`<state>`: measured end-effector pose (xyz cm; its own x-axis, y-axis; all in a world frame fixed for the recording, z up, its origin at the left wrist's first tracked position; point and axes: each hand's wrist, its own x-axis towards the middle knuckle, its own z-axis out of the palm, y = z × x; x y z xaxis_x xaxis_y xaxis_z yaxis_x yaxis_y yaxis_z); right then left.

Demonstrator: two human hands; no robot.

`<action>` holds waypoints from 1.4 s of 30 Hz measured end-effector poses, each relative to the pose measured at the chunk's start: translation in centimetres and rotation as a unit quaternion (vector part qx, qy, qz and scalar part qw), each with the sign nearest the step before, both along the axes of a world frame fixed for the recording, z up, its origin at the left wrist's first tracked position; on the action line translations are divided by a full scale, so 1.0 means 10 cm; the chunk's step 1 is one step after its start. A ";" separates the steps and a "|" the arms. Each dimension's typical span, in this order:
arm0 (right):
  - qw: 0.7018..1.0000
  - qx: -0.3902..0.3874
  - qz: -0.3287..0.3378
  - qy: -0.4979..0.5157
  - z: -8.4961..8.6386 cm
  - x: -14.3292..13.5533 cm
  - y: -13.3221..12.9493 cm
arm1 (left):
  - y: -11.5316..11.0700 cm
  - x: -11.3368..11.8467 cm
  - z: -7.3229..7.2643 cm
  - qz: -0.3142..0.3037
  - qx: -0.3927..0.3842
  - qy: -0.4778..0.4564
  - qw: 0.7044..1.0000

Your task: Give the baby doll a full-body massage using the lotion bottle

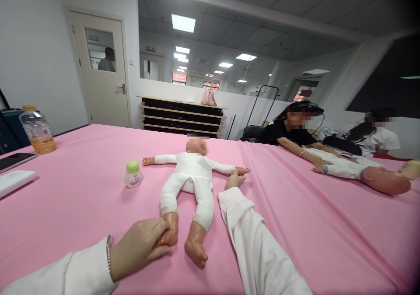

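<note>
A baby doll (193, 172) with a white cloth body lies on its back on a pink-covered table (98, 216), its head at the far side and its feet towards me. My left hand (141, 244) is closed around the doll's foot on the left, thumb below and fingers over the top. Further off, my right hand (235, 180) grips the doll's hand on the right side, by the wrist; its fingers are partly hidden. The doll's other arm lies stretched out to the left, and its other foot rests untouched between my arms.
A small jar with a green lid (133, 174) stands left of the doll. At the far left are a bottle (37, 131), a phone (15, 161) and a white case (16, 182). On the right, a co-worker (295, 128) handles another doll (380, 179).
</note>
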<state>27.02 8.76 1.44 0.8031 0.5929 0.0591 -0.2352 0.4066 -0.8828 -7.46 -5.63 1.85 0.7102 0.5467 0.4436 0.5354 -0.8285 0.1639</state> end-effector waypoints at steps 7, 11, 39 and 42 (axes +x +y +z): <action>0.995 -0.066 -0.060 -0.041 0.00 -0.04 -0.04 | -0.05 0.01 0.02 0.021 -0.044 -0.057 0.997; 0.987 -0.088 -0.111 -0.072 0.00 -0.09 -0.02 | 0.00 -0.02 0.07 0.051 -0.060 -0.123 0.989; 0.728 -0.049 0.042 -0.683 -0.06 -0.51 0.16 | 0.64 0.71 0.04 -0.055 0.168 -0.206 0.962; 0.785 -0.063 0.020 -0.617 -0.04 -0.44 0.15 | 0.57 0.61 0.08 -0.024 0.184 -0.253 0.950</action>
<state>22.59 10.24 1.03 0.1626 0.6798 0.7151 0.8192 0.3110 -0.4819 -1.40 0.05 2.70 0.3759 0.2605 0.8893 0.4248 -0.9013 0.0845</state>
